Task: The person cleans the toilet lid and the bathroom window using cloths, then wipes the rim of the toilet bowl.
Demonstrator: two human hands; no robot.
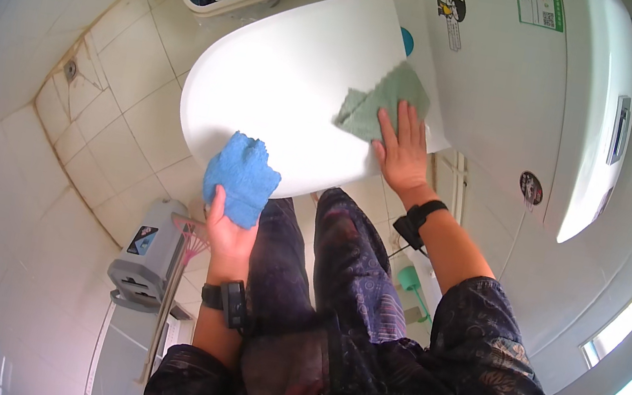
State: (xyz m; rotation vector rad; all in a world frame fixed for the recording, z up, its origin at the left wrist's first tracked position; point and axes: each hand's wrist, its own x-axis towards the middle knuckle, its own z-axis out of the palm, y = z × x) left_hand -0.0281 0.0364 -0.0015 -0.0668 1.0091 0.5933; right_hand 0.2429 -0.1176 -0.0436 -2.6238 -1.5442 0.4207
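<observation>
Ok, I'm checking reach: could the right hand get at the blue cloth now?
Probably yes: bare lid lies between, though the right hand is on the green cloth and the left hand holds the blue cloth.

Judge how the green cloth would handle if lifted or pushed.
The green cloth would probably droop, since it looks thin and creased. Thinness also suggests it is light. Pushed, it may slide across the smooth white toilet lid.

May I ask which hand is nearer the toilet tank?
Right: the right hand is on the green cloth near the toilet tank; the left hand holds the blue cloth by the rounded end of the lid.
</observation>
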